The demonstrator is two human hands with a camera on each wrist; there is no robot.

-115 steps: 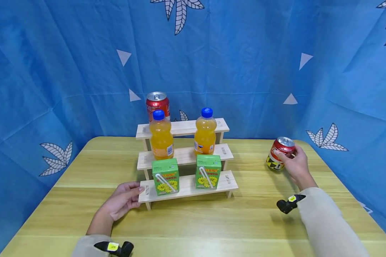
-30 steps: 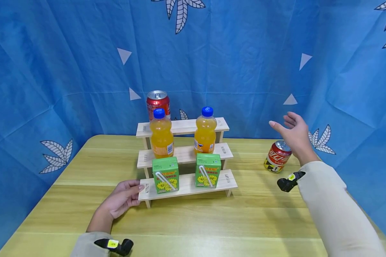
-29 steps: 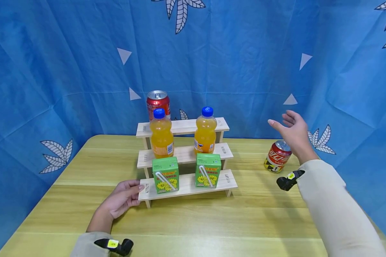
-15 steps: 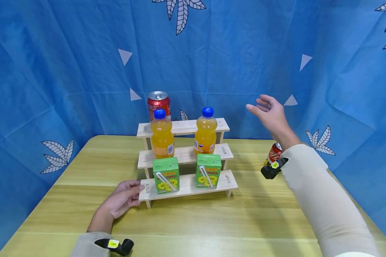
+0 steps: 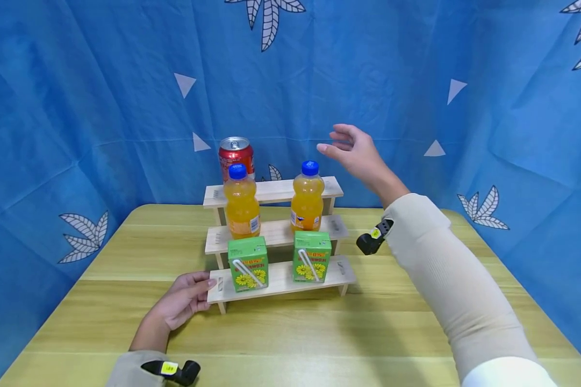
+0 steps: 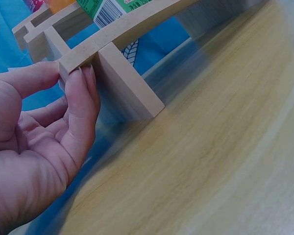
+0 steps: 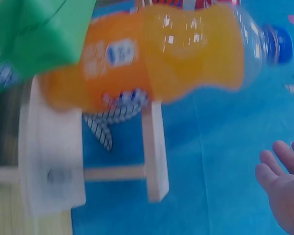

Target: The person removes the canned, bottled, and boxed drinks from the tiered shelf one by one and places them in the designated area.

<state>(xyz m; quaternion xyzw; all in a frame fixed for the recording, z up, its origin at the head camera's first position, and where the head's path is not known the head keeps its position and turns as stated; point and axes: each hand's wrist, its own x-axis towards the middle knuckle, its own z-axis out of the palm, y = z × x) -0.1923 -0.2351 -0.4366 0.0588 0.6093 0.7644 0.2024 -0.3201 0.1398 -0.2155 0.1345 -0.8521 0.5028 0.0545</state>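
Observation:
My left hand [image 5: 186,301] pinches the left end of the lowest step of a three-tier wooden display rack [image 5: 281,273]; the left wrist view shows thumb and fingers around the board's end [image 6: 112,35]. My right hand [image 5: 360,155] holds nothing. It hovers with loosely bent fingers above the rack's right end, right of an orange drink bottle [image 5: 307,201], apart from it. A second bottle [image 5: 242,209] stands left on the middle step. Two green drink cartons [image 5: 249,266] with straws stand on the lowest step. A red can [image 5: 235,155] is on the top step's left.
The rack stands on a wooden table [image 5: 290,338]. A blue patterned cloth [image 5: 367,64] hangs behind and at both sides. The other can on the table's right is hidden, apparently behind the right sleeve [image 5: 445,269].
My right hand has let go of the can on the right, risen and moved left toward the rack, empty. The left hand stays at the rack's end.

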